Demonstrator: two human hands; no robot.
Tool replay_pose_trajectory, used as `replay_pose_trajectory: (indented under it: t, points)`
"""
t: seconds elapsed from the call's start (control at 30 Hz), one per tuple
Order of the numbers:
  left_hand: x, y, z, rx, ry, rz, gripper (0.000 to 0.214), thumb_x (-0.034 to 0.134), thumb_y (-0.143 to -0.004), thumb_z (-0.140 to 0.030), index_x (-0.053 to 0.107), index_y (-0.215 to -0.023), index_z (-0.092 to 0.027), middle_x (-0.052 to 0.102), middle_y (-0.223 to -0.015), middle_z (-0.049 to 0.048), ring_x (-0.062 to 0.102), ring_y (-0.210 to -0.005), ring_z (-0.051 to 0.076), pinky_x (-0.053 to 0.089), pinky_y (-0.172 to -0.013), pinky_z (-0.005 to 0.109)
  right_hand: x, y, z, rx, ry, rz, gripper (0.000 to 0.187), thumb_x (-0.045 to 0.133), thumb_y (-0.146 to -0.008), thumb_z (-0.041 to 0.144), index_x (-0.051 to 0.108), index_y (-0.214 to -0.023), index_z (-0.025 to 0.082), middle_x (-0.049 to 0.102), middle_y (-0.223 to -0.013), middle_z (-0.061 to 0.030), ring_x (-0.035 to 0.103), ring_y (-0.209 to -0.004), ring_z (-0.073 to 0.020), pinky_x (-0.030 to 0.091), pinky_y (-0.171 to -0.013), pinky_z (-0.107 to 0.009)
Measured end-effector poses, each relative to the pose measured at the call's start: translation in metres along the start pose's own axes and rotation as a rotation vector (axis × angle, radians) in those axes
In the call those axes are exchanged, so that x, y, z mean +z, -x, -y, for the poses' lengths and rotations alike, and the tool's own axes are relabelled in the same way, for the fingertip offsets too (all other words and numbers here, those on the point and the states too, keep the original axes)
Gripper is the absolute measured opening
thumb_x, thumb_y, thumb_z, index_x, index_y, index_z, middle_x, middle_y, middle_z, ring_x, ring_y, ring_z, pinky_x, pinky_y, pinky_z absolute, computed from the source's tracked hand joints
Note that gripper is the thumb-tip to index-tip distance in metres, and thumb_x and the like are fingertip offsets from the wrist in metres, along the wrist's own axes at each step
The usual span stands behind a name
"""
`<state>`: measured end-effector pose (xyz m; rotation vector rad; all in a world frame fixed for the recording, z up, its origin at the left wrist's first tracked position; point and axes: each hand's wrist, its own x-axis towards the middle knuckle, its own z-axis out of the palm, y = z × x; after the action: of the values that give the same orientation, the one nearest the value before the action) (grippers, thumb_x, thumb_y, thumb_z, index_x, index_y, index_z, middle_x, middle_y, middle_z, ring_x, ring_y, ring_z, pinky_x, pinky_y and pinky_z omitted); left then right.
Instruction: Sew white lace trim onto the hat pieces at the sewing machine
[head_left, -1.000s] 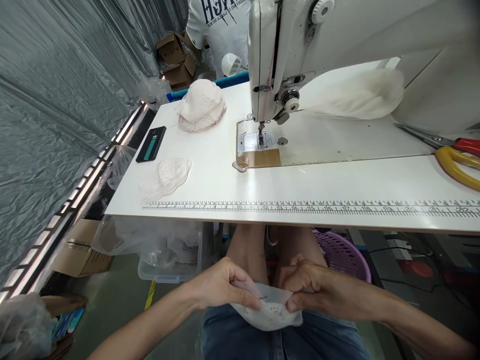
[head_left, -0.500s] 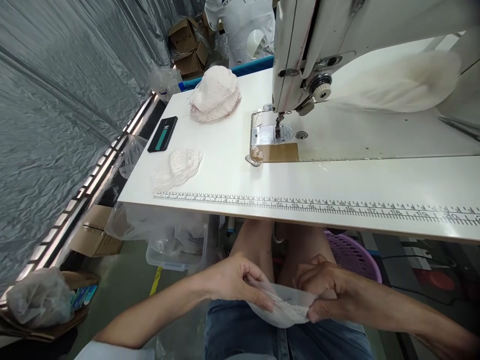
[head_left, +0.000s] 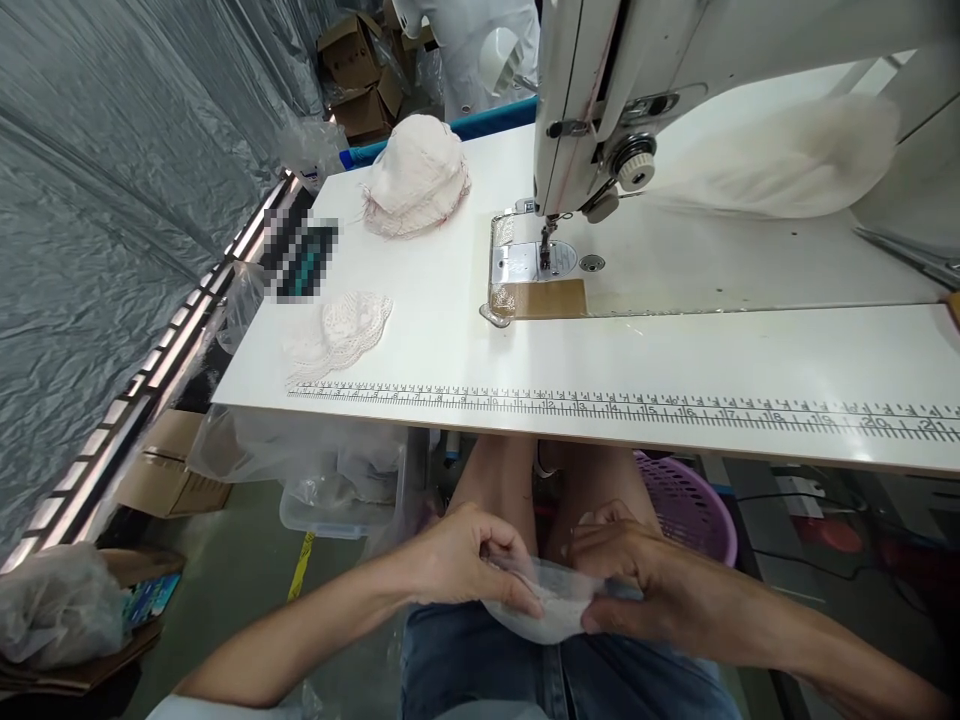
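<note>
Over my lap, a sheer white fabric piece (head_left: 553,608) with a lace-like textured band stretches between both hands. My left hand (head_left: 474,562) pinches its left end between thumb and fingers. The right end is gripped by my right hand (head_left: 628,572), thumb below and fingers curled above. On the sewing table (head_left: 435,340), a white lace piece (head_left: 341,332) lies flat near the left front edge. A pale pink cap-shaped fabric stack (head_left: 417,175) with frayed edges sits behind it.
A sewing machine (head_left: 577,130) stands on the table, with cream fabric (head_left: 787,165) under its arm. A printed ruler (head_left: 525,402) runs along the front edge. Below are a purple basket (head_left: 686,505) and a clear plastic bin (head_left: 337,510). Another person (head_left: 469,60) is beyond the table.
My right hand has come slightly closer to my left, so the fabric between them spans less. The whole view has shifted a little.
</note>
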<state>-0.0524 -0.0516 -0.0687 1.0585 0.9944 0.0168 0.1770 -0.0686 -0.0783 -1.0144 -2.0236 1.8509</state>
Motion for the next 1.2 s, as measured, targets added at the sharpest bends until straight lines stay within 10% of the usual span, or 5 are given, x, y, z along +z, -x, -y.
replay_pose_trajectory:
  t: [0.73, 1.2]
  points:
    - [0.001, 0.001, 0.0, -0.029, 0.068, 0.073, 0.033, 0.078, -0.063, -0.039, 0.074, -0.082, -0.012, 0.066, -0.071, 0.0035, 0.057, -0.065, 0.011, 0.044, -0.063, 0.02, 0.0, 0.001, -0.003, 0.086, 0.031, 0.071, 0.038, 0.064, -0.076, 0.056, 0.072, -0.095, 0.024, 0.064, -0.093, -0.005, 0.052, -0.097, -0.0261, 0.039, -0.082, -0.035]
    - [0.004, 0.006, -0.002, 0.082, -0.097, 0.015, 0.027, 0.075, -0.066, -0.032, 0.072, -0.081, -0.01, 0.059, -0.064, -0.0003, 0.046, -0.059, 0.008, 0.034, -0.054, 0.017, 0.003, 0.005, -0.02, 0.06, -0.051, -0.01, 0.036, 0.06, -0.081, 0.052, 0.072, -0.071, 0.02, 0.064, -0.075, -0.0043, 0.053, -0.09, -0.0214, 0.04, -0.077, -0.03]
